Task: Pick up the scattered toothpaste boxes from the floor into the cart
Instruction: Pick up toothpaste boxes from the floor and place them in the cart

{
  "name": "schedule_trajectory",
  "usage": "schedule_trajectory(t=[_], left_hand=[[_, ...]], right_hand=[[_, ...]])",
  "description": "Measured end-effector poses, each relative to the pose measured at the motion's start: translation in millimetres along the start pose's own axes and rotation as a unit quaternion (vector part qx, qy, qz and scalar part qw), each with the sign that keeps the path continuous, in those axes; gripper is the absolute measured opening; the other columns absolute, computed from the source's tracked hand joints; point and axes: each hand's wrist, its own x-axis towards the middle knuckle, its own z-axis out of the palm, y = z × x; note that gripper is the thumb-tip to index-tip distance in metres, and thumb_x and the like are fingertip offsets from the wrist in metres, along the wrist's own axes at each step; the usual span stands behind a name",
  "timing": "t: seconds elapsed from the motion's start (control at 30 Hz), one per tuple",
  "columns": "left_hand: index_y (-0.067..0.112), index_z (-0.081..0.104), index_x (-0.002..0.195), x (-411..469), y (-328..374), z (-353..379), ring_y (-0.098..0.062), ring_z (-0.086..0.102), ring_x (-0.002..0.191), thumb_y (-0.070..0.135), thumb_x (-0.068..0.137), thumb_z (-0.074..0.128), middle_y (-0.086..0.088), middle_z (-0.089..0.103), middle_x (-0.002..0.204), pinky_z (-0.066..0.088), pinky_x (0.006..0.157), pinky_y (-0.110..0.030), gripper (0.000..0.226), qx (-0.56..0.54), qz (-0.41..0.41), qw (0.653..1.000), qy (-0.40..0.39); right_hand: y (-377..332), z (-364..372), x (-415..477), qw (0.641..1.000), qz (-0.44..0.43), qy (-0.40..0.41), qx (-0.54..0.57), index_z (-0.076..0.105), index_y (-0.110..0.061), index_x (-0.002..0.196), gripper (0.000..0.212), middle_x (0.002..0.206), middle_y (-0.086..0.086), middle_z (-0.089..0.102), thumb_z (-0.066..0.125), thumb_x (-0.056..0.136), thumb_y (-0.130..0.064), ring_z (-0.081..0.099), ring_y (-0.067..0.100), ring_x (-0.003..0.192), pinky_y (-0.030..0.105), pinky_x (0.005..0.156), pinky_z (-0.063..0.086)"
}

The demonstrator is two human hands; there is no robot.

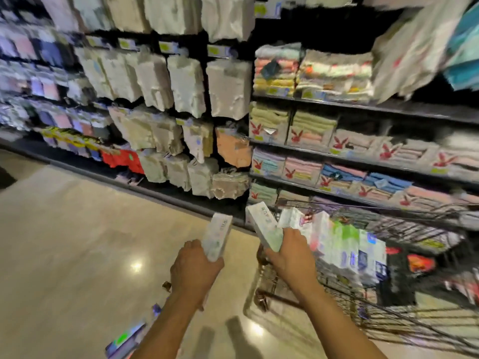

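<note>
Head view: the left hand (195, 268) curls its fingers round the lower end of a white toothpaste box (217, 235), held upright above the floor (64, 242). The right hand (291, 257) grips a second toothpaste box (264, 225) the same way, tilted left, at the near corner of the wire cart (414, 230), where more boxes (344, 246) stand packed. A blue-and-green box (127, 339) lies on the floor beside the left forearm. Open tile spreads left to the dark shelf base. The cart sits close to the towel shelves (363, 161). Red rabbit logos mark the towel packs (296, 137); the box lettering is too blurred to read.
</note>
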Motion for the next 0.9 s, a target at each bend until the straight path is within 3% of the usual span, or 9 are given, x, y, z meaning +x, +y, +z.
schedule_trajectory(t=[0.27, 0.5, 0.6, 0.77, 0.9], left_hand=[[0.025, 0.060, 0.092, 16.9, 168.2, 92.3, -0.024, 0.063, 0.084, 0.072, 0.071, 0.059, 0.002, 0.058, 0.091, 0.052, 0.069, -0.034, 0.052, -0.033, 0.062, 0.997, -0.035], [0.015, 0.057, 0.109, 51.3, 246.5, 176.5, -0.024, 0.054, 0.099, 0.069, 0.070, 0.066, -0.003, 0.053, 0.104, 0.050, 0.076, -0.037, 0.067, 0.014, 0.103, 0.993, -0.063], [0.013, 0.054, 0.114, 73.4, 270.4, 213.1, -0.024, 0.050, 0.101, 0.066, 0.070, 0.067, -0.006, 0.051, 0.107, 0.051, 0.082, -0.039, 0.070, 0.014, 0.102, 0.992, -0.078], [0.018, 0.051, 0.113, 119.2, 298.8, 289.2, -0.016, 0.048, 0.093, 0.063, 0.067, 0.072, 0.002, 0.047, 0.102, 0.053, 0.078, -0.036, 0.068, 0.022, 0.092, 0.990, -0.105], [0.017, 0.053, 0.114, 158.5, 300.8, 363.0, -0.016, 0.045, 0.092, 0.065, 0.061, 0.074, 0.003, 0.048, 0.102, 0.053, 0.079, -0.035, 0.075, 0.056, 0.072, 0.987, -0.132]], right_hand=[[174.3, -63.7, 24.5, 0.993, 0.110, 0.028, -0.028, 0.052, -0.019, 0.117, 0.057, 0.109, 0.002, 0.055, 0.061, 0.086, -0.066, 0.057, 0.025, 0.103, 0.039, 0.081, 0.051], [269.9, -79.3, 45.2, 0.969, 0.242, 0.052, -0.017, 0.057, -0.020, 0.118, 0.063, 0.107, 0.000, 0.059, 0.068, 0.078, -0.067, 0.061, 0.023, 0.098, 0.036, 0.074, 0.054], [294.7, -69.6, 66.1, 0.958, 0.278, 0.063, 0.003, 0.058, -0.017, 0.122, 0.064, 0.107, 0.003, 0.059, 0.065, 0.081, -0.067, 0.061, 0.026, 0.098, 0.039, 0.076, 0.055], [334.6, -24.7, 115.9, 0.934, 0.355, 0.041, 0.030, 0.055, -0.014, 0.126, 0.063, 0.112, 0.005, 0.057, 0.071, 0.083, -0.057, 0.058, 0.026, 0.102, 0.040, 0.083, 0.053], [363.5, 37.5, 161.9, 0.930, 0.365, 0.050, 0.018, 0.058, -0.020, 0.098, 0.049, 0.097, 0.001, 0.057, 0.061, 0.085, -0.067, 0.054, 0.020, 0.086, 0.038, 0.074, 0.054]])
